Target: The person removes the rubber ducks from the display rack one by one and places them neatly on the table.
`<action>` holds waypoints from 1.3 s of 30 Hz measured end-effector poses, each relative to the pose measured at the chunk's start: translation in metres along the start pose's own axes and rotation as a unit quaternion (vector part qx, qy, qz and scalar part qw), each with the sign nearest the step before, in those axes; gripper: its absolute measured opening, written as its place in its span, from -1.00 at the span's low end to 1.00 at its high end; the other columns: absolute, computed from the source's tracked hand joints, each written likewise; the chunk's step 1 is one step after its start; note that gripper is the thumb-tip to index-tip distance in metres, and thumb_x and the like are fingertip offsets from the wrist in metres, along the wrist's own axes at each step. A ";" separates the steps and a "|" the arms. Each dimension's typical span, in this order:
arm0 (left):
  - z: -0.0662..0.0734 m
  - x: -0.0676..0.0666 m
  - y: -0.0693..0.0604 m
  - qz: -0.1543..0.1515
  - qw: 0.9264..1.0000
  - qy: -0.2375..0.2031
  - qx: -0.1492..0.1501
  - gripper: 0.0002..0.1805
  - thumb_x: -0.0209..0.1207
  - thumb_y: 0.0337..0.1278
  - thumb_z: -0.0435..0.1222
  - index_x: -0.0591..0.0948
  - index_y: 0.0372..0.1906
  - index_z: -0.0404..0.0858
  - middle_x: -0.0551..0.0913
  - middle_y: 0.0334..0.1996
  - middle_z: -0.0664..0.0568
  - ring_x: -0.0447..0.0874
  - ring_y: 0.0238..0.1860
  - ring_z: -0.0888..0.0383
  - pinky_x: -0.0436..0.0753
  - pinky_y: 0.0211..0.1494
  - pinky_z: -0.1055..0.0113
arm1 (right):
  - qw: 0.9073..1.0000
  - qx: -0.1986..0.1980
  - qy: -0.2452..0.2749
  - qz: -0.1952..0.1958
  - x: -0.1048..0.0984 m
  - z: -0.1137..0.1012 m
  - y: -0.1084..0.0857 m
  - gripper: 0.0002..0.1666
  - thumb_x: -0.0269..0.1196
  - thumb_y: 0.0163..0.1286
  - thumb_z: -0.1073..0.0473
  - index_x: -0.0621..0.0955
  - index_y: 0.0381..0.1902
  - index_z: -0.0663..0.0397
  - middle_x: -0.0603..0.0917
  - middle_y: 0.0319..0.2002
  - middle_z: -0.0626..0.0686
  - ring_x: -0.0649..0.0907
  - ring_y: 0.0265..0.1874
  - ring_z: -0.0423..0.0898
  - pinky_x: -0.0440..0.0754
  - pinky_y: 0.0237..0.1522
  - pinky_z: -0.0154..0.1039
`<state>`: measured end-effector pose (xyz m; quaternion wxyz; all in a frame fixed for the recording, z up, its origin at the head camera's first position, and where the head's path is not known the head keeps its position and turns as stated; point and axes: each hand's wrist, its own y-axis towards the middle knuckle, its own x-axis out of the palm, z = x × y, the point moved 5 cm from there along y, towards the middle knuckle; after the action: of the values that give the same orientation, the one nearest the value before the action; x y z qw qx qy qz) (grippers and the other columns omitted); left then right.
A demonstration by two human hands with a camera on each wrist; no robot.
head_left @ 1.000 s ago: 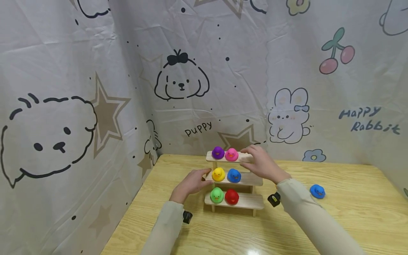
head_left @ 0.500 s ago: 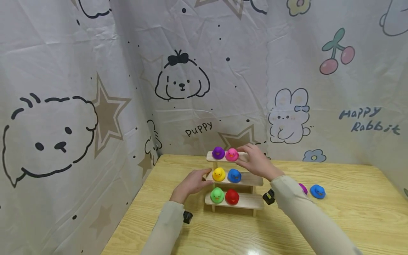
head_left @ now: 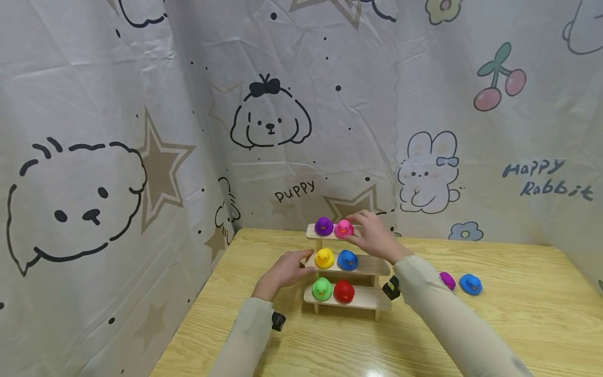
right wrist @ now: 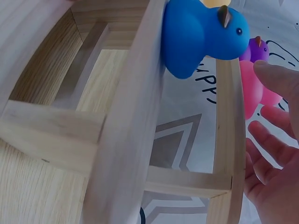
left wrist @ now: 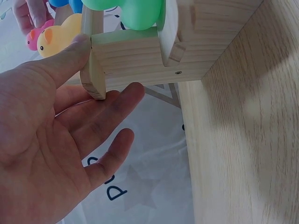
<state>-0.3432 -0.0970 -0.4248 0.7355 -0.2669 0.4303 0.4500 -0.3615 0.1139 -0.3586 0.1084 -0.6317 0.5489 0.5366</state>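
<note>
A three-tier wooden shelf (head_left: 372,297) stands on the table with rubber ducks on it. My left hand (head_left: 286,272) holds the left end of its middle tier, thumb in front and fingers behind. On the top tier, my right hand (head_left: 376,236) has thumb and index finger at the right side of a pink duck (head_left: 343,229), seeming to pinch it. A purple duck (head_left: 323,226) sits to its left. The middle tier bears a yellow duck (head_left: 324,258) and a blue duck (right wrist: 191,37); the bottom one bears a green duck (head_left: 322,289) and a red duck (head_left: 344,291).
On the wooden table (head_left: 424,335), right of the shelf, lie another blue duck (head_left: 470,284) and a magenta duck (head_left: 447,281), partly hidden by the right sleeve. A printed curtain (head_left: 188,157) hangs behind and at the sides.
My right hand has moved left along the top tier to the pink duck. The magenta duck on the table has come into view beside the sleeve. My left hand stays at the shelf.
</note>
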 end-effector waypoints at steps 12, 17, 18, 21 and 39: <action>0.000 0.003 0.002 -0.002 1.000 0.008 0.007 -0.39 0.12 0.30 -0.07 0.36 0.33 -0.30 0.47 0.22 -0.14 0.65 -0.08 0.02 0.60 0.03 0.20 | 0.999 0.026 0.004 -0.019 0.006 0.000 0.001 -0.50 0.37 0.21 0.00 0.59 0.01 0.20 0.54 -0.08 0.14 0.47 -0.08 0.06 0.52 -0.03 -0.02; 0.002 0.002 0.001 -0.003 1.000 0.004 0.002 -0.38 0.11 0.29 -0.05 0.36 0.34 -0.28 0.47 0.22 -0.13 0.64 -0.07 0.02 0.60 0.03 0.19 | 1.000 0.024 0.004 -0.015 0.004 -0.001 0.000 -0.54 0.36 0.23 0.03 0.60 -0.02 0.19 0.54 -0.08 0.14 0.47 -0.09 0.05 0.54 -0.06 -0.03; 0.002 0.002 0.001 -0.002 1.000 0.004 0.001 -0.38 0.11 0.29 -0.05 0.36 0.34 -0.28 0.46 0.22 -0.13 0.64 -0.07 0.02 0.60 0.03 0.19 | 1.000 0.020 0.004 -0.013 0.003 -0.001 -0.001 -0.55 0.36 0.22 0.04 0.60 -0.03 0.20 0.54 -0.09 0.15 0.48 -0.09 0.06 0.54 -0.06 -0.03; 0.002 0.001 0.000 -0.001 1.000 0.003 0.000 -0.39 0.11 0.29 -0.05 0.36 0.34 -0.26 0.46 0.22 -0.12 0.64 -0.07 0.03 0.60 0.03 0.19 | 1.000 0.005 0.001 -0.004 0.000 -0.002 -0.002 -0.59 0.37 0.21 0.08 0.61 -0.06 0.22 0.56 -0.11 0.16 0.48 -0.11 0.06 0.53 -0.08 -0.04; 0.004 -0.002 -0.003 0.000 1.000 -0.006 0.010 -0.39 0.13 0.29 -0.09 0.35 0.34 -0.31 0.46 0.22 -0.17 0.65 -0.08 0.00 0.60 0.03 0.18 | 0.999 -0.036 0.010 0.015 -0.019 0.003 -0.014 -0.71 0.36 0.15 0.23 0.60 -0.18 0.21 0.57 -0.18 0.12 0.50 -0.12 0.07 0.51 -0.06 -0.01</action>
<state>-0.3395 -0.0965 -0.4212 0.7406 -0.2570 0.4307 0.4472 -0.3484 0.1323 -0.3515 0.0726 -0.6322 0.5396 0.5513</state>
